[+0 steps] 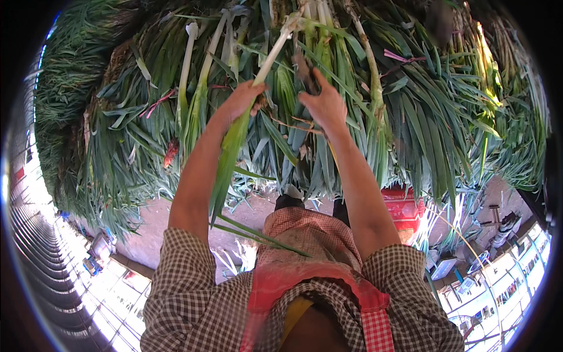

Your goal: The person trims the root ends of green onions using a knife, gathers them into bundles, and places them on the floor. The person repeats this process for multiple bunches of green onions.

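Note:
My left hand (pixel 250 99) is closed around a leek (pixel 269 66), its white shank pointing up and away and its green leaves hanging down past my forearm. Just to the right, my right hand (pixel 324 99) has thumb and forefinger spread beside a dark, blurred thing, perhaps a blade or a withered leaf; whether I hold it cannot be told. Brown, dry leaf strips hang below that hand. Other leeks with pale shanks (pixel 187 66) lie on the pile to the left. Behind both hands is a large heap of green leek leaves (pixel 286 127).
The heap spans the whole far side, with pink ties (pixel 402 57) around some bunches. A red sack or crate (pixel 400 211) stands on the floor at the right below the leaves. Leaf scraps lie on the floor near my feet.

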`<state>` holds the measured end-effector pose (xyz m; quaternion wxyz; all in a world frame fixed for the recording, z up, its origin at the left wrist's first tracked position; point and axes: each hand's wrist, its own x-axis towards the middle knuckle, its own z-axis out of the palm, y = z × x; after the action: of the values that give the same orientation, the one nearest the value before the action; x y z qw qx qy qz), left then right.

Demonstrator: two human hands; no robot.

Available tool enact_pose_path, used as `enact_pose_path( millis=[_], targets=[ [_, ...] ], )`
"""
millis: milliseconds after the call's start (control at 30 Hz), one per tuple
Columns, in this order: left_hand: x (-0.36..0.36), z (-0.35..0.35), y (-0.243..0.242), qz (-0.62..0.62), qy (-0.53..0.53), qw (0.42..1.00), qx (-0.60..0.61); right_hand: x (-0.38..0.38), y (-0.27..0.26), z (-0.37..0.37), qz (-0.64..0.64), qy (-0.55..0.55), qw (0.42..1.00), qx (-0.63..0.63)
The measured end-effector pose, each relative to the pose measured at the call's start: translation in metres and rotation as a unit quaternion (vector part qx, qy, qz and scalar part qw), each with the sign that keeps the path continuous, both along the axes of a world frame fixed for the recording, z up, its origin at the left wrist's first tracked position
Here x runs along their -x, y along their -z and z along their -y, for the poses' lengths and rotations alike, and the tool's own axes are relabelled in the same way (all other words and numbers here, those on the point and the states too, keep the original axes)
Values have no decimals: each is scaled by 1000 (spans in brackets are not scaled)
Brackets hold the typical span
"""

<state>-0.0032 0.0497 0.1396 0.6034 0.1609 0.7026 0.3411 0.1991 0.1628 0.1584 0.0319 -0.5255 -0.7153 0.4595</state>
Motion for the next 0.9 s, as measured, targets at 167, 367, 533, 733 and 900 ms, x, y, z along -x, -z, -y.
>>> enact_pose_path(
  millis=[167, 367, 533, 733, 900],
  targets=[
    [-5, 52, 17, 79, -76, 994, 9, -10, -13, 63, 19, -76, 996, 45],
    [-18, 72, 29, 132, -109, 985, 9, 39, 34, -6, 83, -25, 996, -34],
    [-26, 100, 28, 273, -177, 946, -19, 26, 15, 36, 127, -154, 980, -2],
    [-39, 103, 46, 400, -251, 880, -44, 37, 42, -5, 150, -97, 983, -47],
    [-47, 104, 45, 420, -250, 870, -65, 18, 32, -10, 130, -185, 973, -37]
  ],
)
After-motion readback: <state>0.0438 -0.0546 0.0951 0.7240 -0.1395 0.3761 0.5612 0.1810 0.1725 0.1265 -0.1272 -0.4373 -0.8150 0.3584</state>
